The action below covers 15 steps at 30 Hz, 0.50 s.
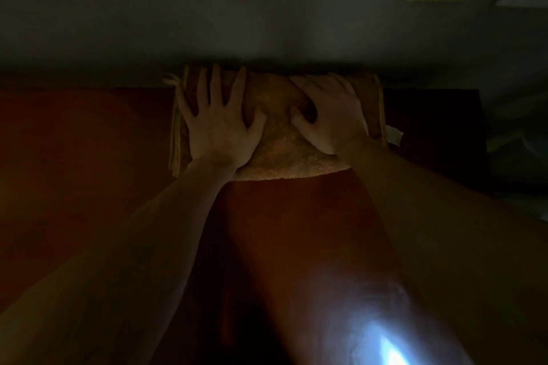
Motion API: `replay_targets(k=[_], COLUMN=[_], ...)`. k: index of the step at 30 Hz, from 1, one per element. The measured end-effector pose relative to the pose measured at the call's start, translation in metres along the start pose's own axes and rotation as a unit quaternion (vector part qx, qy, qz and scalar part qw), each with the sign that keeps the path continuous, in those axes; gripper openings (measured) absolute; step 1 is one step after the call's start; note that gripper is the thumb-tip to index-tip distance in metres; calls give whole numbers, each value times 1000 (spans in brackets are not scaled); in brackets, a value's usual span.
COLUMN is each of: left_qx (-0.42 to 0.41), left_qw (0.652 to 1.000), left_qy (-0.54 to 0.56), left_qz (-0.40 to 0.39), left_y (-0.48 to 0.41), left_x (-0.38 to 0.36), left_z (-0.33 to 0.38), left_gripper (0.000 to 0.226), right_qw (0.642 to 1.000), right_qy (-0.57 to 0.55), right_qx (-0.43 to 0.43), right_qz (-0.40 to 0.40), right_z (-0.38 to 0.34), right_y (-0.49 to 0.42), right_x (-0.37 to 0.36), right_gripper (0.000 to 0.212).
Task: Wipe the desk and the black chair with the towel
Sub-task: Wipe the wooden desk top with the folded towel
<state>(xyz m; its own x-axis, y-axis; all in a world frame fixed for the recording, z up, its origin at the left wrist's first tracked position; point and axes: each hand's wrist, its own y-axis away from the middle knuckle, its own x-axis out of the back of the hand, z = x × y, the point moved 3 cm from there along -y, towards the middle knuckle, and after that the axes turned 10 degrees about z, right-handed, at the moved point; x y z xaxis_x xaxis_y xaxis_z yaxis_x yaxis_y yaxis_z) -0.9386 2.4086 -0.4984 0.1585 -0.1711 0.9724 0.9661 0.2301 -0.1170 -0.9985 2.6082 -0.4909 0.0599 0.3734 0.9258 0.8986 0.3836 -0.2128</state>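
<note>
Left hand (216, 124) lay flat on the towel (284, 154), fingers spread | right hand (329, 118) pressed it too, fingers bent, grip too dark to tell | towel sat at the desk (89, 157) far edge, half in shadow

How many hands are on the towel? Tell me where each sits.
2. The left hand lies flat on the towel, at its left; the right hand on its right side. Neither is hidden.
</note>
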Motion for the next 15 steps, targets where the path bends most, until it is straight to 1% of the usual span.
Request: replay_targets(k=[2, 4, 7, 10, 15], left_qx=[0, -10, -25, -32, -55], left_qw=[1000, 1000, 998, 997, 997], left_qy=[-3, -5, 2, 1, -8], left_qz=[10, 21, 52, 64, 53], left_y=[-4, -1, 12, 40, 105], left_x=[-2, -4, -4, 0, 11], left_z=[0, 0, 0, -6, -21], left_gripper=[75, 75, 73, 73, 72], right_qw=[1000, 1000, 997, 994, 994], right_qy=[6, 8, 65, 107, 110], right_qx=[7, 18, 28, 28, 3], right_qz=[14, 10, 12, -3, -24], right_z=[-2, -4, -5, -18, -51], right_y=[0, 2, 12, 36, 99], right_x=[0, -2, -3, -3, 2], right_gripper=[65, 66, 69, 75, 79])
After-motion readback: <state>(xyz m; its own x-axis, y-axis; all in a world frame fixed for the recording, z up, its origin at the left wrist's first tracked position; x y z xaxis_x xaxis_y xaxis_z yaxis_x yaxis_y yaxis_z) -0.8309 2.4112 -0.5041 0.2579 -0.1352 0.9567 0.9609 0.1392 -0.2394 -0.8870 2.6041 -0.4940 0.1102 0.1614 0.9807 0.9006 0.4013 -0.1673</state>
